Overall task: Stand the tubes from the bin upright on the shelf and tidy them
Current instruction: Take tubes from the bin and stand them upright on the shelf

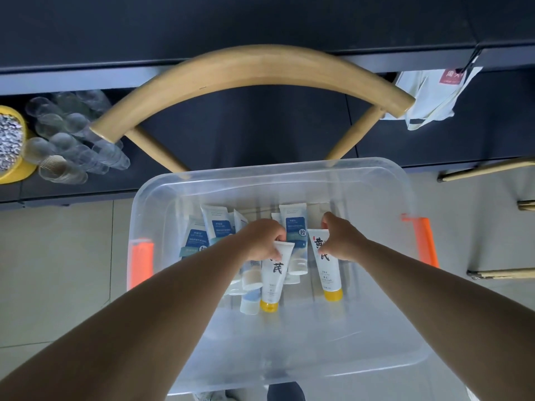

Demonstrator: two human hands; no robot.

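A clear plastic bin (289,357) with orange latches rests on a chair seat below me. Inside lie several white tubes, some with blue labels (215,227), some with yellow caps. My left hand (262,238) grips the flat end of one yellow-capped tube (275,273), its cap pointing toward me. My right hand (343,240) grips the flat end of a second yellow-capped tube (328,273). Both hands are inside the bin, over the pile. A dark shelf (231,131) runs across the view beyond the bin.
The chair's curved wooden backrest (254,68) arches between the bin and the shelf. Clear plastic cups (72,140) and a yellow bowl (16,169) sit on the shelf at left. A white bag (434,94) hangs at right. Pale floor tiles surround the chair.
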